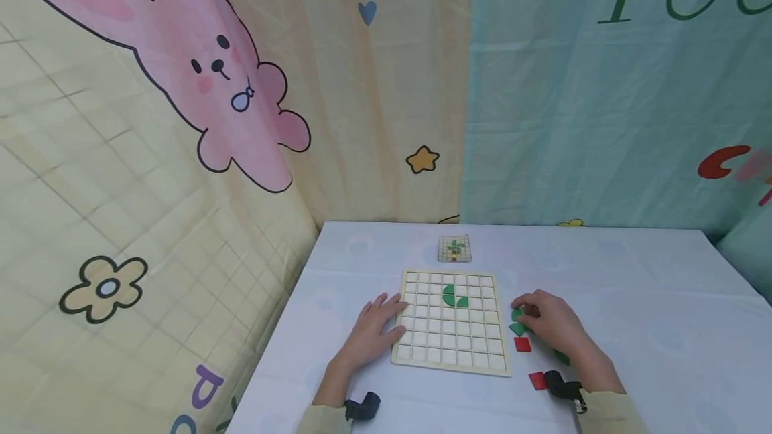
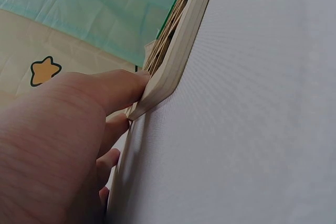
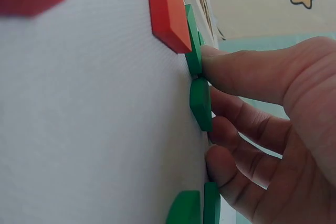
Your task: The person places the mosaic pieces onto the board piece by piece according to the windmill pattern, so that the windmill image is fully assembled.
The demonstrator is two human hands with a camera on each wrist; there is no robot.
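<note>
My left hand [image 1: 372, 330] rests at the left side of a wooden grid board [image 1: 446, 367], fingertips and thumb on its edge. Up close in the left wrist view, the thumb touches the frame near a corner. Green rounded pieces [image 1: 449, 295] sit in cells of the upper half. Right of the board, my right hand [image 1: 551, 320] pinches a green piece [image 1: 517, 314] between thumb and fingers, close over the table. Beside the fingertips lie another green piece [image 1: 517, 329] and a red square [image 1: 522, 344]. In the right wrist view more green pieces [image 3: 200, 103] show near the fingers, partly covering them.
A small picture card [image 1: 454, 248] with a gridded plant design lies behind the board. A second red square [image 1: 537, 381] and a green piece [image 1: 561, 357] lie near the right wrist. The white table [image 1: 338, 253] backs onto patterned curtains [image 1: 386, 86].
</note>
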